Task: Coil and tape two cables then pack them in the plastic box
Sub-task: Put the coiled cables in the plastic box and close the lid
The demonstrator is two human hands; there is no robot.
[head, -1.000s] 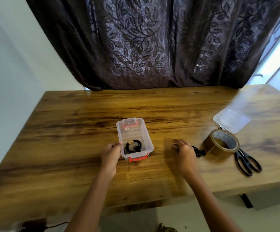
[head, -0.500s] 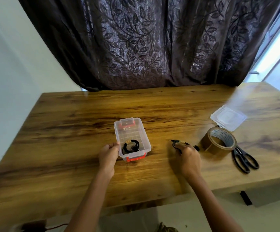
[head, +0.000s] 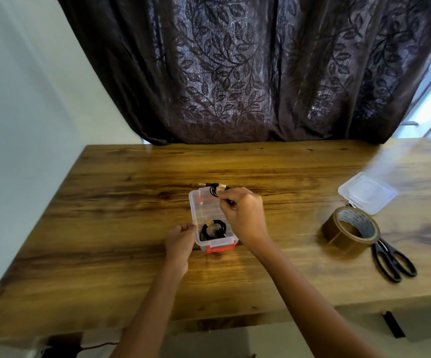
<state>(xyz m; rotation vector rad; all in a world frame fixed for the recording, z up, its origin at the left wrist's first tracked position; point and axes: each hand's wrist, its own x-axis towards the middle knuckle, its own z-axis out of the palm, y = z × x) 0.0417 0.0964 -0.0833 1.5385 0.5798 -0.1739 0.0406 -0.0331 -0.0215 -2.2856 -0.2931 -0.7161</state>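
Observation:
A small clear plastic box [head: 196,208] with red latches stands open at the table's middle. One black coiled cable [head: 213,229], bound with brown tape, lies in its near end. My left hand [head: 180,240] grips the box's near left corner. My right hand [head: 242,215] hovers over the box's far end, fingers pinched on a second black coiled cable [head: 213,190] with a gold plug sticking out to the left.
The box's clear lid [head: 368,195] lies at the right. A roll of brown tape [head: 350,231] stands just in front of it, with black scissors [head: 392,259] beside it near the table's front edge. A dark curtain [head: 248,73] hangs behind the wooden table [head: 106,228].
My right hand lifted the second coiled cable from the table beside the tape roll and carried it left, over the box's far end. My left hand stayed on the box.

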